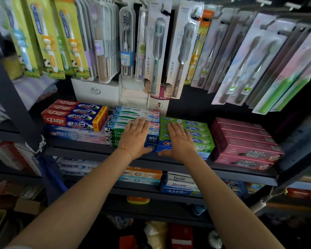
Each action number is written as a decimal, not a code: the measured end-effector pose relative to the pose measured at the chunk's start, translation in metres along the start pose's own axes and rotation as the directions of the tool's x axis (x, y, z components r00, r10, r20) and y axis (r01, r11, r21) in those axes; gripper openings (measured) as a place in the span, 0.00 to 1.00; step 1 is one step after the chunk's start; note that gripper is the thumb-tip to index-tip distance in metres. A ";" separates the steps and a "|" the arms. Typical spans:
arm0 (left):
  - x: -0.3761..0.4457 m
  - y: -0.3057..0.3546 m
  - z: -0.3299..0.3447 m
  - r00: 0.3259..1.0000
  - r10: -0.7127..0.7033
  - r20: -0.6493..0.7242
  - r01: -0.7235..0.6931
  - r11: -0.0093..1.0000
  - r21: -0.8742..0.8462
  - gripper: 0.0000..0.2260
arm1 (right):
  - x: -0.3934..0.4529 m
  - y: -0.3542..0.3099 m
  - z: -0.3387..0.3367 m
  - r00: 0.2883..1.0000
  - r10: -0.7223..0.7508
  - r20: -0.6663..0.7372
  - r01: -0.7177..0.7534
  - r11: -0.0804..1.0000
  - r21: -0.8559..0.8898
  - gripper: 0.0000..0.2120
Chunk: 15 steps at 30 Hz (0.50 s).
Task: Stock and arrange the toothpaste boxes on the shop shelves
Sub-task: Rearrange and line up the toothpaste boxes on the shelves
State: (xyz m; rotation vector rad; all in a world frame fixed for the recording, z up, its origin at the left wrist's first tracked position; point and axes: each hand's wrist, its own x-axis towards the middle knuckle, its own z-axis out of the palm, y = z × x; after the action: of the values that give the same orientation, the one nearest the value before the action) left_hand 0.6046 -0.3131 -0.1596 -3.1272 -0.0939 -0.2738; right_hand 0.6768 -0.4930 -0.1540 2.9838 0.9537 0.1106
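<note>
I am looking down at a dark shop shelf (90, 150) stacked with toothpaste boxes, both my bare forearms reaching forward. My left hand (136, 139) lies flat, fingers straight and together, palm down on the blue-and-white toothpaste boxes (133, 115) stacked in the middle of the shelf; it grips nothing. A thin orange bracelet (127, 150) circles that wrist. My right hand (180, 141) also lies flat with fingers straight, pressing on the green toothpaste boxes (196, 129) just beside the middle stack; it holds nothing either. My thumbs point toward each other at the front ends of the two stacks, near but apart.

To the left sit red-and-blue toothpaste boxes (75, 115) on top of a pale Crest box (75, 135). To the right is a stack of pink toothpaste boxes (244, 144). Above the shelf, packaged toothbrushes (158, 51) hang in rows from hooks, with a white carton (95, 91) standing behind the stacks. On the lower shelf (151, 190) lie more boxes, among them white ones marked Doctor (180, 180).
</note>
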 end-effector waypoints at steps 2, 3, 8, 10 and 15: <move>0.000 0.000 0.001 1.000 -0.001 -0.004 0.001 1.000 0.002 0.47 | -0.005 -0.002 0.000 0.999 -0.003 -0.052 0.004 0.999 0.036 0.57; 0.000 0.000 0.001 1.000 -0.002 -0.007 0.002 1.000 0.005 0.47 | -0.008 -0.003 0.001 0.998 -0.003 -0.068 0.005 0.999 0.033 0.55; 0.000 0.000 0.003 1.000 -0.004 -0.004 0.004 1.000 0.015 0.48 | -0.016 -0.010 0.008 0.997 -0.003 -0.076 0.006 0.999 0.047 0.50; 0.001 -0.001 0.003 1.000 -0.007 0.001 0.007 1.000 0.019 0.48 | -0.016 -0.011 0.008 0.998 0.001 -0.068 0.003 0.998 0.065 0.49; 0.000 -0.001 0.004 1.000 -0.005 0.007 0.005 1.000 0.002 0.49 | -0.017 -0.014 0.006 0.998 0.004 -0.064 0.001 0.997 0.077 0.46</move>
State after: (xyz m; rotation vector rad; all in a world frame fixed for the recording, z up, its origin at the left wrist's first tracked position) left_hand 0.6051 -0.3123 -0.1632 -3.1262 -0.1017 -0.2630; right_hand 0.6552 -0.4914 -0.1614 3.0686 0.9841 0.1750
